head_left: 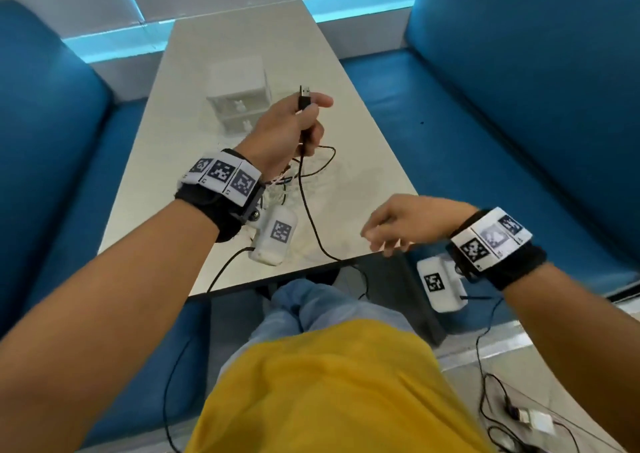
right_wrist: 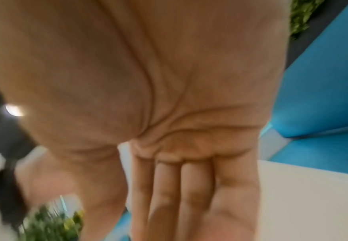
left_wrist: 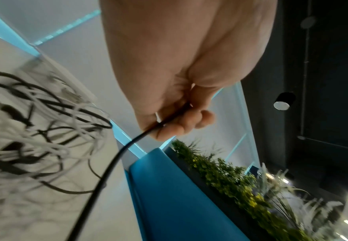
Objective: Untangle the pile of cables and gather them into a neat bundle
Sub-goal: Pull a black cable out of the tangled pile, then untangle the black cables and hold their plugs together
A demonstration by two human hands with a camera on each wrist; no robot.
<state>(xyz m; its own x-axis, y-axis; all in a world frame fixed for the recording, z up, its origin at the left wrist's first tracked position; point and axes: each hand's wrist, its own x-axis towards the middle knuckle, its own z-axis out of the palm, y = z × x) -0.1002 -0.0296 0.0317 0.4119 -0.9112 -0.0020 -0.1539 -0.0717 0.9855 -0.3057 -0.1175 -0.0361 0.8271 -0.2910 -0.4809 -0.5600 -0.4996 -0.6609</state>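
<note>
My left hand (head_left: 294,123) is raised above the table and grips a black cable (head_left: 310,217) just below its USB plug (head_left: 304,96), which points upward. The cable hangs down from the fist, crosses the table and drops over the near edge. In the left wrist view the curled fingers (left_wrist: 181,124) wrap the black cable (left_wrist: 111,164). A tangled pile of black and white cables (left_wrist: 34,133) lies on the table under that hand, mostly hidden in the head view. My right hand (head_left: 398,224) hovers at the table's near right corner, fingers (right_wrist: 181,187) extended and holding nothing.
A small white drawer unit (head_left: 239,97) stands on the light table (head_left: 242,40) beyond my left hand. Blue benches (head_left: 519,106) flank the table on both sides. More cables and a white adapter (head_left: 533,421) lie on the floor at lower right.
</note>
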